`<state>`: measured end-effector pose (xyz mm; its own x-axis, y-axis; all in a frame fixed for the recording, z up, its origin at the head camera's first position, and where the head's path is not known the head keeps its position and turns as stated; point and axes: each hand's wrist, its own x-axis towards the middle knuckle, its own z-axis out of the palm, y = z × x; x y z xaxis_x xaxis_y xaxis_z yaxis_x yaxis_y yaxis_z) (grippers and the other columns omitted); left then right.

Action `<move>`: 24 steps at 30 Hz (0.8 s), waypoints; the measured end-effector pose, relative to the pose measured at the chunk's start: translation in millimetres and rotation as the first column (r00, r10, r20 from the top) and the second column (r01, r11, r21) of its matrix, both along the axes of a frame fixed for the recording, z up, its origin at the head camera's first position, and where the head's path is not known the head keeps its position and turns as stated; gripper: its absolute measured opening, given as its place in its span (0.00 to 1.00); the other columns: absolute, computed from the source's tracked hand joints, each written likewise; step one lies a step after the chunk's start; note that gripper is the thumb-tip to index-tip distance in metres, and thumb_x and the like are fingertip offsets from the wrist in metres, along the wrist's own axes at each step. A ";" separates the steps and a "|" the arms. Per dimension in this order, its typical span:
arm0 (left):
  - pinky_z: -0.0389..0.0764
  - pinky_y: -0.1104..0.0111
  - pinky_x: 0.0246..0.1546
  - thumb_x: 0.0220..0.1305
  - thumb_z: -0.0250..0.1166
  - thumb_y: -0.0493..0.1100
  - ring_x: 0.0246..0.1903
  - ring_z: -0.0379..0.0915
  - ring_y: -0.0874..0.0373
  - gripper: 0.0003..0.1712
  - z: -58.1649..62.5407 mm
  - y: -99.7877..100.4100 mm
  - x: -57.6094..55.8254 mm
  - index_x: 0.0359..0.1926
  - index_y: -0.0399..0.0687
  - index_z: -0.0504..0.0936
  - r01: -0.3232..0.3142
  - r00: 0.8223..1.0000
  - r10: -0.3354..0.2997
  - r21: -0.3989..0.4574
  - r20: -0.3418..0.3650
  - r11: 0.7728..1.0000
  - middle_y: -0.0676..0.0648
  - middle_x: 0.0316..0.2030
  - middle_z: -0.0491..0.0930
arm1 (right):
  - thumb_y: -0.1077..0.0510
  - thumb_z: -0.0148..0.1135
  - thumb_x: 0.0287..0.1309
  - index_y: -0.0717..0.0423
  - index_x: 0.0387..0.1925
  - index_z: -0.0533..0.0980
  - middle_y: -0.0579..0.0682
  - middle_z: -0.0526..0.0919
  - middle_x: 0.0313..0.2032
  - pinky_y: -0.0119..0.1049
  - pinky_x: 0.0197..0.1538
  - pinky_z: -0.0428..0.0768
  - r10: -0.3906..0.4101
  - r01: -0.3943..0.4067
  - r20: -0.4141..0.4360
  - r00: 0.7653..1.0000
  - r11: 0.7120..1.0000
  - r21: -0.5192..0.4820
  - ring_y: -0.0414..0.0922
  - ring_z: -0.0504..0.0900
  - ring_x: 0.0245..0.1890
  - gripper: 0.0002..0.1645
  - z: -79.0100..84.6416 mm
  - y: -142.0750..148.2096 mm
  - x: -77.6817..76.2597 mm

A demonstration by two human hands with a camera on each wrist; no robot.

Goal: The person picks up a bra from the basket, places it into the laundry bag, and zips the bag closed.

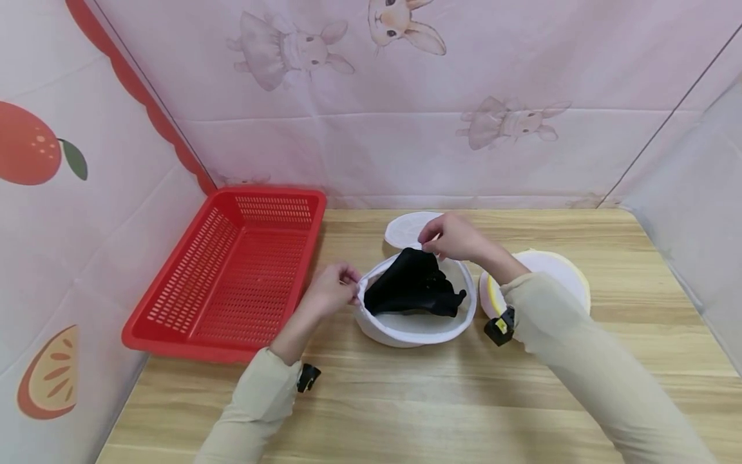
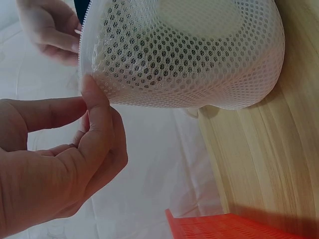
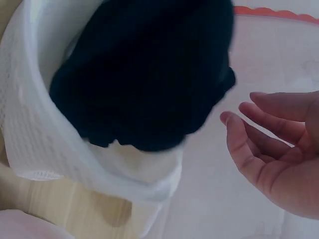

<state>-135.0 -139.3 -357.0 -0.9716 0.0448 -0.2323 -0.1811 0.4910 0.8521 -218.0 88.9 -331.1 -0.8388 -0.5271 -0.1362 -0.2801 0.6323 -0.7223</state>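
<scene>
A white mesh laundry bag [image 1: 400, 336] stands on the table with its round mouth open upward. A black cloth garment [image 1: 411, 283] sticks up out of the mouth, its lower part inside the bag. My left hand [image 1: 329, 291] pinches the zippered rim at the bag's left side between thumb and fingers, seen closely in the left wrist view. Over the bag's far side is my right hand [image 1: 455, 237], close to the garment's top. In the right wrist view, the right hand's fingers [image 3: 239, 144] are loosely bent, apart from the cloth, with nothing between them.
To the left lies a red slotted plastic basket [image 1: 249, 277]. A white round piece [image 1: 408, 227] is behind the bag; whether it is attached cannot be told. A round, pale item with yellow trim [image 1: 559, 270] lies right, partly under the right forearm. Printed curtains surround the wooden table [image 1: 406, 406].
</scene>
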 end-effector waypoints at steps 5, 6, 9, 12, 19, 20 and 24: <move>0.81 0.65 0.28 0.53 0.57 0.26 0.18 0.73 0.61 0.04 3.2 2.7 0.0 0.32 0.31 0.75 -0.029 0.999 0.029 0.001 0.016 1.000 0.43 0.24 0.74 | 0.70 0.59 0.49 0.67 0.43 0.77 0.59 0.81 0.36 0.30 0.26 0.78 0.047 -0.047 0.016 0.999 0.998 0.039 0.47 0.80 0.23 0.16 -6.3 -9.6 -1.8; 0.81 0.65 0.28 0.53 0.57 0.26 0.18 0.73 0.61 0.04 3.6 3.1 -0.2 0.32 0.32 0.75 -0.036 0.999 0.036 0.000 0.020 0.999 0.43 0.24 0.74 | 0.70 0.60 0.48 0.67 0.42 0.77 0.58 0.81 0.35 0.30 0.25 0.78 0.052 -0.053 0.022 0.998 0.998 0.036 0.46 0.79 0.23 0.15 -7.1 -10.3 -1.8; 0.81 0.66 0.28 0.54 0.58 0.27 0.19 0.74 0.61 0.04 5.3 3.9 -0.6 0.33 0.32 0.75 -0.054 0.998 0.054 0.005 0.040 0.999 0.43 0.25 0.74 | 0.71 0.62 0.46 0.65 0.35 0.78 0.54 0.79 0.28 0.30 0.24 0.77 0.038 -0.038 0.012 0.999 0.999 0.029 0.43 0.77 0.20 0.10 -6.9 -10.6 -1.0; 0.81 0.68 0.28 0.55 0.57 0.27 0.20 0.74 0.60 0.04 5.9 5.1 -1.4 0.34 0.31 0.75 -0.077 0.995 0.074 0.046 0.067 0.996 0.42 0.27 0.74 | 0.71 0.64 0.42 0.64 0.28 0.78 0.50 0.76 0.21 0.31 0.23 0.77 0.007 -0.007 -0.016 1.000 1.000 0.006 0.40 0.74 0.17 0.07 -5.1 -8.5 0.8; 0.80 0.70 0.30 0.59 0.55 0.28 0.23 0.73 0.60 0.07 10.9 11.9 -4.5 0.39 0.29 0.73 -0.140 0.983 0.116 0.181 0.140 0.973 0.41 0.31 0.72 | 0.72 0.65 0.38 0.60 0.18 0.73 0.46 0.74 0.15 0.31 0.22 0.73 -0.018 0.017 -0.148 0.989 1.000 -0.008 0.38 0.71 0.14 0.09 -5.3 -3.3 2.7; 0.80 0.71 0.31 0.60 0.55 0.28 0.23 0.73 0.60 0.07 11.7 13.3 -5.1 0.40 0.29 0.72 -0.144 0.982 0.117 0.193 0.145 0.971 0.41 0.31 0.72 | 0.71 0.65 0.38 0.59 0.17 0.73 0.46 0.74 0.15 0.31 0.21 0.73 -0.017 0.016 -0.158 0.987 1.000 -0.006 0.38 0.71 0.13 0.09 -6.1 -3.0 3.1; 0.80 0.71 0.31 0.60 0.54 0.28 0.23 0.72 0.59 0.07 13.3 18.9 -7.7 0.40 0.29 0.72 -0.150 0.983 0.122 0.213 0.138 0.965 0.41 0.31 0.71 | 0.71 0.64 0.41 0.59 0.15 0.72 0.47 0.74 0.15 0.31 0.19 0.76 0.018 -0.013 -0.152 0.988 0.999 0.034 0.39 0.74 0.13 0.11 -10.1 -2.4 6.1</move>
